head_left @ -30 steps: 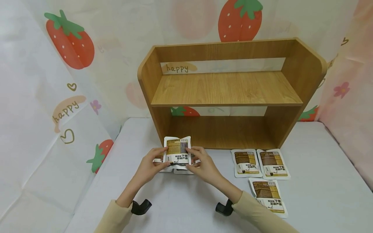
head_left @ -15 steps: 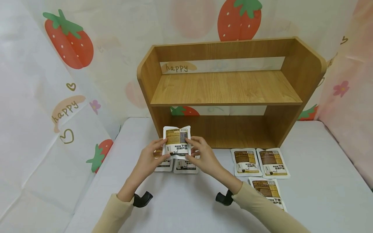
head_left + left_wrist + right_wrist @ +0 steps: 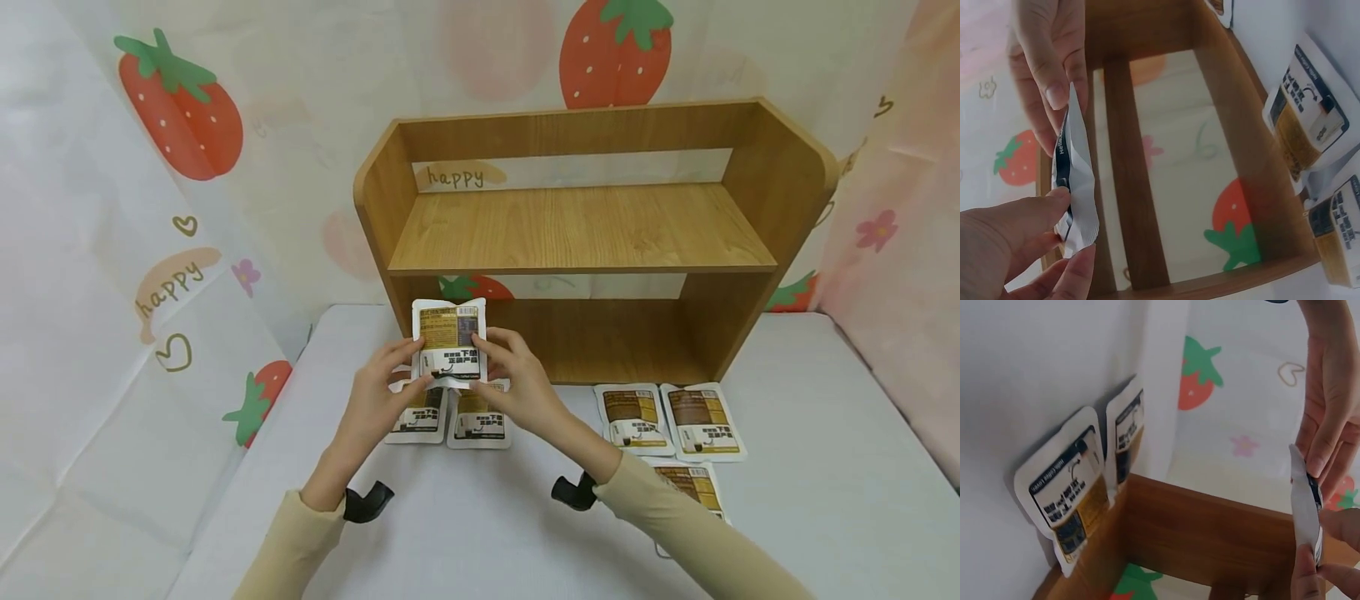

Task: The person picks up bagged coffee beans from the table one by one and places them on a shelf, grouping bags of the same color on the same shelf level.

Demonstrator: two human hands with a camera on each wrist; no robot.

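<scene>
A white, brown and gold sachet [image 3: 450, 337] is held up in front of the shelf's lower opening, its printed face toward me. My left hand [image 3: 375, 393] pinches its left edge between thumb and fingers, and my right hand [image 3: 522, 390] pinches the right edge. Seen edge-on in the left wrist view, the sachet [image 3: 1077, 181] is thin and slightly bulging. Below it, two similar sachets, a left one [image 3: 422, 419] and a right one [image 3: 480, 425], lie side by side on the table, their upper parts partly hidden by the hands and the held sachet.
A two-tier wooden shelf [image 3: 585, 229] stands at the back of the white table [image 3: 480, 517]. Right of centre lie three more sachets [image 3: 703, 423], the nearest partly covered by my right sleeve [image 3: 682, 533]. Strawberry-printed cloth [image 3: 300, 125] hangs behind and at the sides.
Both hands have raised the sachet off the area of the two table sachets, up toward the shelf and slightly left. More of those two sachets now shows. My right sleeve covers more of the nearest right-hand sachet.
</scene>
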